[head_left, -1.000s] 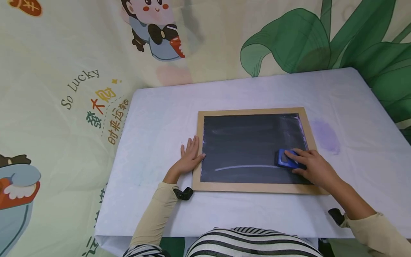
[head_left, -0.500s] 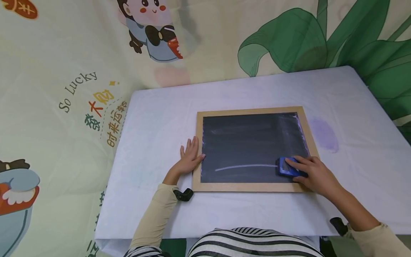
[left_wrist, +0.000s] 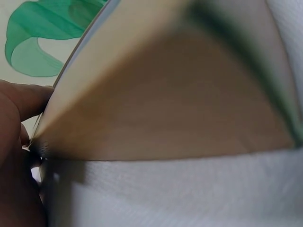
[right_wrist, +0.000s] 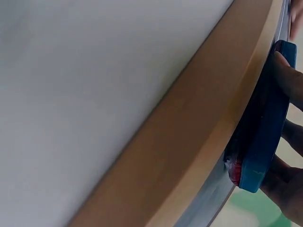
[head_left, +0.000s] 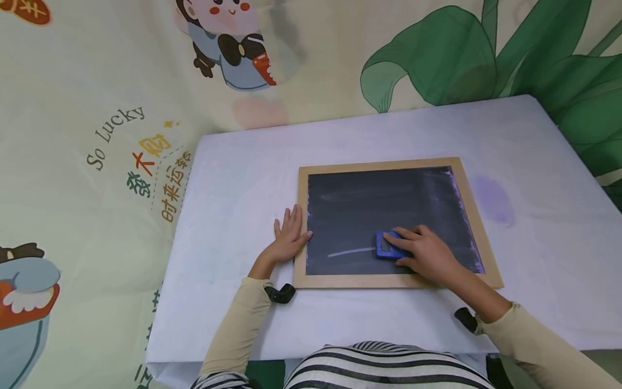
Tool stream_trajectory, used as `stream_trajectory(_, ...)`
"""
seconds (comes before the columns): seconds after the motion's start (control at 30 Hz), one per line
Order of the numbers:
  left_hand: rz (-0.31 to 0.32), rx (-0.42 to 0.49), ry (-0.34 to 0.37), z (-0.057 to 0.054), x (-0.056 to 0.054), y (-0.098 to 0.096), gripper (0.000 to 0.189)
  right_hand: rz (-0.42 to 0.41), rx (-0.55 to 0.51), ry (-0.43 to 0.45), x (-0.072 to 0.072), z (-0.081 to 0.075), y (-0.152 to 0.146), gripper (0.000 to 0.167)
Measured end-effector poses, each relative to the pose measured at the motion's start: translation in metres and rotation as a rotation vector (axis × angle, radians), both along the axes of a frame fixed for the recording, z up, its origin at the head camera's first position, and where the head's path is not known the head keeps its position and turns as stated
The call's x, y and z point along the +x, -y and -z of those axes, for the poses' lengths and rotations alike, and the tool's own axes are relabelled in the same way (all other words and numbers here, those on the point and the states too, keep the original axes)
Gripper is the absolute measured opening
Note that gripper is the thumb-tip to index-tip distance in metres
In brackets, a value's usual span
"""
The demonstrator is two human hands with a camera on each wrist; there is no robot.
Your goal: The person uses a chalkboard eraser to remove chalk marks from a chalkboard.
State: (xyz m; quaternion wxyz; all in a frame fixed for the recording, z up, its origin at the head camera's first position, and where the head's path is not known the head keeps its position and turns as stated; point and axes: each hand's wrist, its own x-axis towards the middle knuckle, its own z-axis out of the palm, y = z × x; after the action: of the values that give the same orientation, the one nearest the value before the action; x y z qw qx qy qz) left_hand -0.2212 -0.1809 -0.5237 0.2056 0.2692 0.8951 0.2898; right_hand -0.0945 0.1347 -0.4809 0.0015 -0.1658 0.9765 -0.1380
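A small chalkboard [head_left: 350,210] with a light wooden frame lies on the table. My right hand [head_left: 430,256] holds a blue board eraser [head_left: 381,249] flat against the black surface, thumb and fingers at its sides. In the right wrist view, the eraser [right_wrist: 265,137] shows edge-on between the fingers. A pale chalk line [head_left: 351,252] runs leftward from the eraser along the lower board. At the left edge of the frame rests my left hand [head_left: 284,243], fingers straight and thumb over the wood. Purple chalk marks [head_left: 461,202] line the board's right side.
A white cloth covers the table [head_left: 243,183], with a purple smudge [head_left: 493,200] right of the board. Behind hangs a printed backdrop [head_left: 320,65] with cartoon figures and green leaves. A striped garment [head_left: 389,367] is at the table's front edge.
My right hand first slid the eraser slightly toward me, then leftward along the chalk line, which is now shorter. The left hand has stayed at the frame.
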Motion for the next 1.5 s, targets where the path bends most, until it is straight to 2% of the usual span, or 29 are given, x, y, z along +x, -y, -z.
stream_trajectory(0.13,-0.034,-0.015,0.011,-0.002,0.002,0.002,0.072,-0.116,0.004,-0.024,-0.015,-0.002,0.041,0.059)
stream_trajectory(0.3,-0.030,-0.007,0.026,-0.005,0.002,0.001,0.066,-0.229,0.030,-0.048,-0.026,-0.005,0.090,0.058)
stream_trajectory(0.47,-0.018,-0.022,0.031,-0.007,0.000,-0.002,0.064,-0.259,0.066,-0.017,-0.031,-0.009,0.118,0.059)
stream_trajectory(0.63,-0.039,-0.026,0.030,-0.008,-0.001,-0.001,0.065,-0.252,0.071,-0.031,-0.034,-0.009,0.129,0.059)
stream_trajectory(0.87,-0.027,-0.020,0.024,-0.004,0.001,0.001,0.073,-0.233,0.063,-0.042,-0.029,-0.004,0.129,0.059)
stream_trajectory(1.1,-0.021,0.002,0.028,-0.003,0.005,-0.002,0.074,-0.170,0.002,0.035,-0.021,-0.001,0.118,0.059)
stream_trajectory(1.3,-0.023,-0.008,0.009,-0.005,0.003,-0.004,0.074,-0.058,-0.039,0.036,-0.011,-0.001,0.083,0.059)
stream_trajectory(1.5,-0.026,-0.031,0.019,-0.003,0.002,-0.005,0.074,0.076,-0.092,0.048,0.002,0.001,0.031,0.060)
